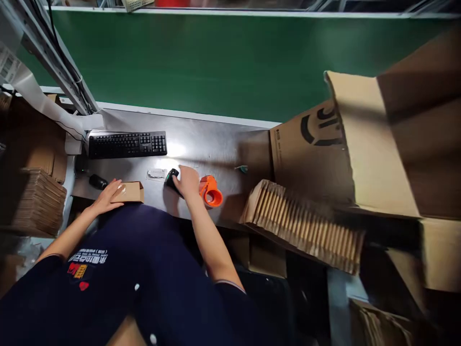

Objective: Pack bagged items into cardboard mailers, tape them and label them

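My left hand is at the left end of a small brown cardboard box, fingers on its top and thumb along the near side. A shiny strip, like clear tape, shows beside the fingertips. My right hand is closed around a black barcode scanner, partly hidden by the fingers, with a faint green glint. Just right of that hand, an orange tape dispenser stands on the metal table. A small clear packet with a printed label lies between the box and the scanner.
A black keyboard and a black mouse lie at the left. Folded cardboard stacks stand beyond them. On the right are a row of flat cartons and a large open carton. A green belt runs behind.
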The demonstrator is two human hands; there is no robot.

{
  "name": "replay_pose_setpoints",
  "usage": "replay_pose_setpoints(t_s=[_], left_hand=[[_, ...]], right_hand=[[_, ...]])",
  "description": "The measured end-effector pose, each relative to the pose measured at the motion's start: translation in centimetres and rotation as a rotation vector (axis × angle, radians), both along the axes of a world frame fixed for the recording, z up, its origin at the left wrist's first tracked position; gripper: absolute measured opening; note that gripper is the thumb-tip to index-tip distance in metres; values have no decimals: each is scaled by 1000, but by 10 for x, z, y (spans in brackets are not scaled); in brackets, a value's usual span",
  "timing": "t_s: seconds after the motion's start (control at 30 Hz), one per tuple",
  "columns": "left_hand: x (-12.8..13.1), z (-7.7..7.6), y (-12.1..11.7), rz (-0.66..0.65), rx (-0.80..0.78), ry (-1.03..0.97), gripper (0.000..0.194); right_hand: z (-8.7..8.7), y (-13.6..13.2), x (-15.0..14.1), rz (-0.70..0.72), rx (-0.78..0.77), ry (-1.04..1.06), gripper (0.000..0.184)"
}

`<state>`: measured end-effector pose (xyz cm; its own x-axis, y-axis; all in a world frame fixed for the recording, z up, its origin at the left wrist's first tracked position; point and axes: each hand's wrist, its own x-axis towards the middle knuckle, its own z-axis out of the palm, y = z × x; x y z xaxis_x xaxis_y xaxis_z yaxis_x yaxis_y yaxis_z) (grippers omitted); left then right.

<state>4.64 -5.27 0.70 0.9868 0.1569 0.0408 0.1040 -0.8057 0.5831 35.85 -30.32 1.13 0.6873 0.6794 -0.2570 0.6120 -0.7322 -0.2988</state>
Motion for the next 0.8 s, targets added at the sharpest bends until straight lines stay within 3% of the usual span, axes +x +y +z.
replay_pose_setpoints(t_s=[0.03,0.1,0.2,0.27,0.33,0.43,0.57,0.63,0.73,0.8], left_hand=[[-10,-6,-4,63,-3,22,101],[-21,-10,-15,187,26,81,105],[-21,0,-33,332,75,167,104],[-21,4,-40,397,64,189,103],[-22,0,-43,422,15,176,104],[-26,-23,-43,400,-121,131,105],[-25,-59,-43,349,-334,116,107],[-23,-71,-44,356,-418,112,106],[-18,-79,-40,398,-565,129,105],[-16,-78,-33,357,-758,172,108]], right_hand=[[-4,22,-3,137,23,59,57],[-12,61,-11,276,11,133,61],[-19,88,-22,296,-27,145,41],[-15,88,-27,310,18,150,36],[-7,81,-36,349,120,174,43],[8,73,-61,469,324,261,51],[17,72,-100,586,462,415,51],[14,65,-104,510,563,463,46],[-2,37,-90,167,684,545,41],[-18,14,-76,-34,637,724,46]])
